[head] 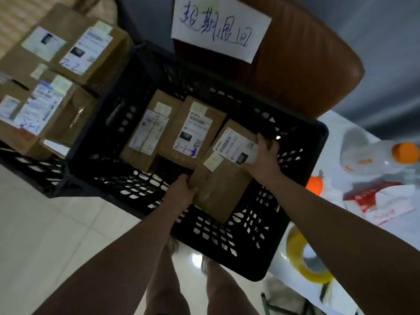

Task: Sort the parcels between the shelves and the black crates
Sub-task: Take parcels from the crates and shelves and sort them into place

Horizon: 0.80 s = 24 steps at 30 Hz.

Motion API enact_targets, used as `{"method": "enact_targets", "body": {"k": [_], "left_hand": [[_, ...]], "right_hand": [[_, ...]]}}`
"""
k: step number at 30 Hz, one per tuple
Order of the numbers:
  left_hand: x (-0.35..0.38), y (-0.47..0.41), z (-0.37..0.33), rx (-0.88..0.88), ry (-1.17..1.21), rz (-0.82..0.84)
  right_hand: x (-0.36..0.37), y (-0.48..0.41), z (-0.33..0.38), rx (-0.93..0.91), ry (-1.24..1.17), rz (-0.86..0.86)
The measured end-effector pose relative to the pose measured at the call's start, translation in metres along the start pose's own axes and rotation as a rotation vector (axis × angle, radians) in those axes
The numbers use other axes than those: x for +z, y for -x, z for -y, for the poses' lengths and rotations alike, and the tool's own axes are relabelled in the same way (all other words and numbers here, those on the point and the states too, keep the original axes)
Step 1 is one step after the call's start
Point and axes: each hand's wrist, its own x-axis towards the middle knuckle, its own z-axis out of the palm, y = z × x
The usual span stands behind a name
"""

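Your left grip has its fingers curled round the near left edge of the brown parcel. Your right grip pinches the far right corner, thumb lying across the white shipping label. Both are closed on the box, and neither shows a palm beneath it. That is the first risk: if one grip lets go ahead of the other, the parcel will likely pivot on the remaining edge and drop crooked. It hangs at a slant in the right part of the black crate, its near corner over the near wall, so that corner could catch on the rim. Just beside it lie the middle parcel and the left parcel, both label up. A careless landing could ride onto the middle one and hide its handwritten code. Your thumb also hides part of the label, so a misread could send the box to the wrong place. The second crate to the left carries more parcels and invites a mix-up. On the bench the bottle and tape roll sit near your right forearm, and a wide elbow swing could knock them.
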Motion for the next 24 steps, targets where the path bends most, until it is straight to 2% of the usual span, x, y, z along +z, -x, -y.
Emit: {"method": "enact_targets", "body": {"k": [7,11,16,18,21,24], "left_hand": [[0.033,-0.026,-0.001,-0.045,-0.046,-0.020],[0.028,-0.024,0.005,0.095,-0.171,-0.009],[0.013,-0.030,-0.002,0.158,-0.718,-0.147],[0.003,-0.025,-0.012,0.189,-0.875,-0.161],[-0.016,-0.009,-0.026,0.200,-0.917,-0.142],[-0.042,0.012,-0.031,0.256,-0.839,-0.243]], "right_hand": [[0.049,-0.018,-0.022,0.047,-0.116,0.073],[0.050,-0.012,-0.020,0.006,0.044,-0.012],[0.037,-0.015,-0.016,-0.006,0.573,0.017],[0.031,-0.014,-0.010,0.000,0.680,0.069],[0.021,-0.008,0.002,-0.008,0.730,0.129],[0.009,0.010,0.024,-0.156,0.747,0.132]]}}
